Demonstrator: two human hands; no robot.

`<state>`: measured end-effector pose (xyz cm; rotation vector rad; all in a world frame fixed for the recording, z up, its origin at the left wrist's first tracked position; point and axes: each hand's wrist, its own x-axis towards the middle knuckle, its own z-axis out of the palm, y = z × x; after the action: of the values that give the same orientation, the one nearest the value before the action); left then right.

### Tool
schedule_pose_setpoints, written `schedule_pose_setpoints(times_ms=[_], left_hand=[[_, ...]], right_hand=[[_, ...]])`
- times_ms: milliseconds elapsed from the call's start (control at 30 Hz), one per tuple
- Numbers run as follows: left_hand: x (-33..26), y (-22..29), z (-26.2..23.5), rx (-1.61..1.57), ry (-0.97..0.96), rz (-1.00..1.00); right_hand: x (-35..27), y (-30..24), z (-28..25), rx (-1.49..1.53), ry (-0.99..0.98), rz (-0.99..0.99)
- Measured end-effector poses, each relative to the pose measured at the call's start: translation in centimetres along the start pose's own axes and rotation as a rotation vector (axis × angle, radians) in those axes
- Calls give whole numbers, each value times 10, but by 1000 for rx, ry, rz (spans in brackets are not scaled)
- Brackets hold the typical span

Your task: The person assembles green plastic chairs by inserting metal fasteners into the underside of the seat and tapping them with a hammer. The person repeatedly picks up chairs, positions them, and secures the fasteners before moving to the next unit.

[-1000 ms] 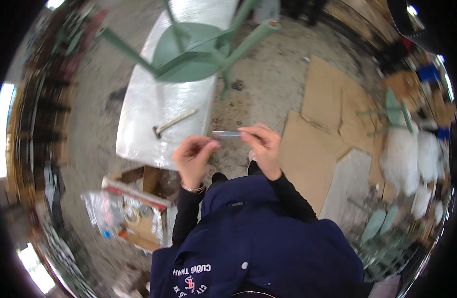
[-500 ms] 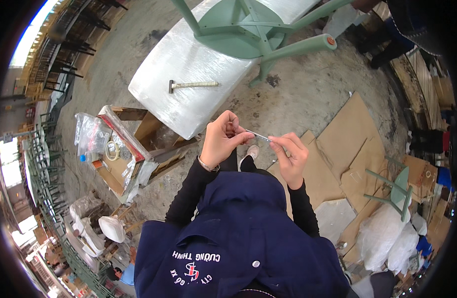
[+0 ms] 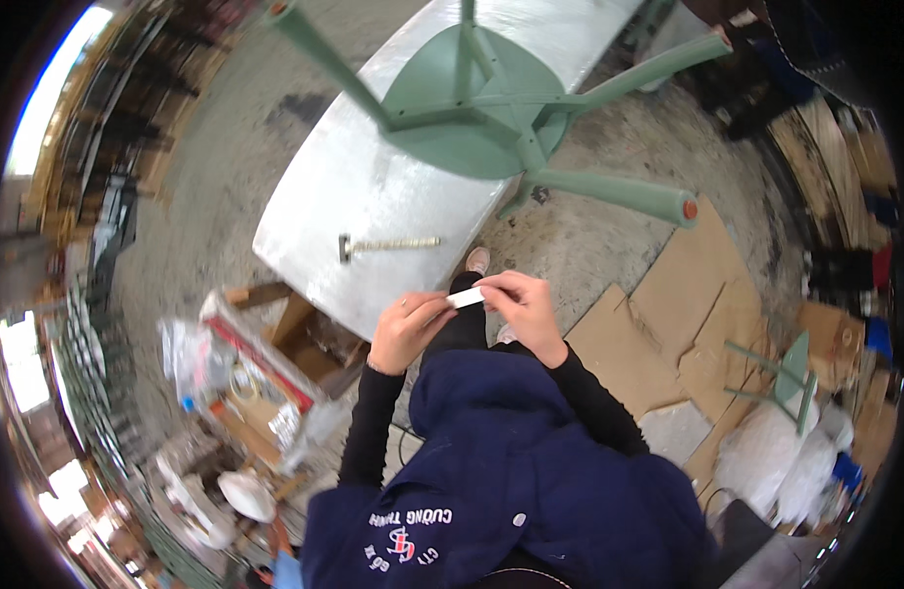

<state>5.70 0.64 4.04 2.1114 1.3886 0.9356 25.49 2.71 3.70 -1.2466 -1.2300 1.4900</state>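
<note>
Between my two hands is a small flat white strip (image 3: 466, 297), like a label or slip of paper. The fingers of my left hand (image 3: 405, 331) pinch its left end. At the other end, my right hand (image 3: 527, 312) pinches it between thumb and fingers. Just beyond lies a hammer (image 3: 393, 244) with a light handle and dark head, on a plastic-wrapped tabletop (image 3: 310, 221). A green chair (image 3: 442, 137) rests upside down on the same surface, its legs pointing up.
Left of me stands an open wooden crate (image 3: 265, 358) with plastic bags (image 3: 192, 358) and tape on it. Flattened cardboard (image 3: 688, 285) covers the floor at right. Further right are a small green chair (image 3: 791, 378) and plastic-wrapped bundles (image 3: 766, 456). A person's dark clothing shows at upper right.
The strip has turned from edge-on to showing its white face. My hands have come lower in view and closer together. The tabletop, hammer and chair appear lower as the view shifts.
</note>
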Motion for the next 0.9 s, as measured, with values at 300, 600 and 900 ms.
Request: schedule_pose_setpoints(times_ms=[300, 600, 900], left_hand=[[73, -137, -26, -125, 200, -358], [204, -167, 25, -169, 106, -236], [296, -244, 134, -88, 243, -1]], right_hand=[[154, 136, 86, -960, -477, -22], [205, 243, 166, -1062, -457, -436], [161, 159, -4, -262, 510, 528]])
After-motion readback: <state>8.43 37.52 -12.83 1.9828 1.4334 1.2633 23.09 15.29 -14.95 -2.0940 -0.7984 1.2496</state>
